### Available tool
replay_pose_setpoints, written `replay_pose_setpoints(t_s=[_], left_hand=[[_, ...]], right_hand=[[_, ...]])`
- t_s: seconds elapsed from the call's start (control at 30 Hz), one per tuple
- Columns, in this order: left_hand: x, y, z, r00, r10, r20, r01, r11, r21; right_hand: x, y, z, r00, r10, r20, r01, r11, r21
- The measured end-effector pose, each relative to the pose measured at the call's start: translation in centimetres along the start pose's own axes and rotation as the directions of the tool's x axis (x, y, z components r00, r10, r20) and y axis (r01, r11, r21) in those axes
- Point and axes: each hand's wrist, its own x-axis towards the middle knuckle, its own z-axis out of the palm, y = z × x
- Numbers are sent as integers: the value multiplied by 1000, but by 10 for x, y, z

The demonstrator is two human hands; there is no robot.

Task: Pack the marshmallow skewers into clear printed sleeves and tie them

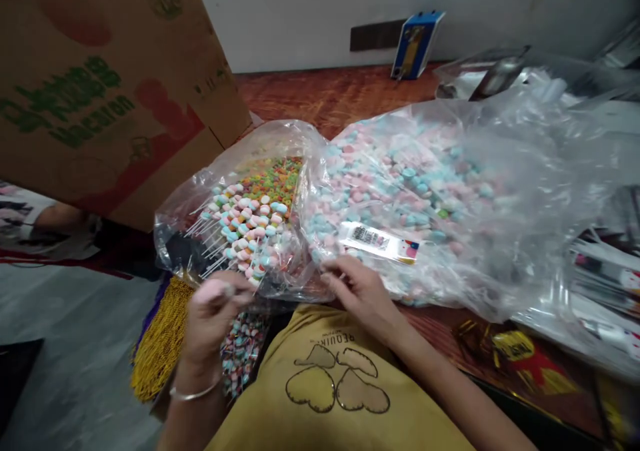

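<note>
My left hand [215, 317], a bangle at its wrist, is closed in a pinch in front of the smaller clear bag. A blurred pink lump [213, 291], looking like a marshmallow, shows at its fingers. My right hand [363, 295] has thumb and forefinger bent together by the front edge of the larger plastic bag [525, 237]; anything between them is too small to make out. Marshmallow sticks [253, 231] lie in the smaller bag [173, 227] over colourful cereal-like rings [275, 179]. Loose pink and blue marshmallows [370, 171] fill the larger bag, with a printed wrapper [380, 242] on top.
A big cardboard box [165, 137] stands at the left. Behind the bags, a blue device [417, 44] sits on the reddish wooden table [320, 91]. More printed wrappers [605, 291] lie at right. Packed marshmallows [243, 351] and yellow fringe [165, 337] are below the table's edge.
</note>
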Motion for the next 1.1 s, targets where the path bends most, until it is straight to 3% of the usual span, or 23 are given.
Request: replay_pose_setpoints(t_s=[0.07,0.13,0.17,0.23,0.3,0.33,0.4,0.5,0.6,0.7,0.77,0.8,0.83,0.87,0.93,1.03,1.1], left_hand=[[5,-25,-46,976,-173,-133,195,965,177],[10,-52,-82,925,-315,-214,377,833,404],[11,-64,-94,895,-409,-178,438,733,521],[12,-82,-104,843,-532,-84,424,558,713],[12,-85,-96,805,-593,4,359,494,792],[12,-81,-87,796,-601,75,324,528,785],[16,-65,-64,766,-573,293,255,689,679],[27,-31,-21,668,-461,584,206,869,450],[40,-4,30,510,-243,825,174,969,177],[41,7,94,325,-89,942,203,979,22],[34,7,141,175,-99,980,371,928,27],[28,7,164,161,-112,980,479,877,22],[21,6,185,172,-112,979,584,812,-10],[14,6,203,215,-95,972,683,726,-80],[4,8,227,337,-42,940,806,528,-266],[-2,14,236,568,-61,820,774,378,-508],[-1,17,229,650,-113,751,717,418,-558]], right_hand=[[6,14,-23,978,-41,-205,-10,970,-244],[12,32,-48,946,-75,-315,-98,860,-501],[14,41,-59,940,-71,-333,-161,769,-618],[16,58,-76,942,-38,-334,-249,587,-770],[17,70,-85,946,11,-323,-288,486,-826],[16,75,-88,945,26,-327,-300,474,-828],[16,82,-91,934,35,-354,-321,512,-796],[14,86,-93,925,24,-380,-307,639,-706],[10,81,-97,925,-38,-377,-253,680,-688],[2,65,-101,898,-183,-401,-202,638,-743],[-3,50,-103,869,-266,-418,-157,653,-741],[-7,42,-104,858,-288,-426,-125,687,-716],[-10,34,-105,851,-290,-439,-97,734,-673],[-13,27,-106,850,-270,-452,-78,784,-616],[-19,16,-105,874,-166,-457,-85,873,-480],[-27,8,-99,905,56,-422,-196,935,-296],[-30,9,-92,896,196,-399,-306,923,-232]])
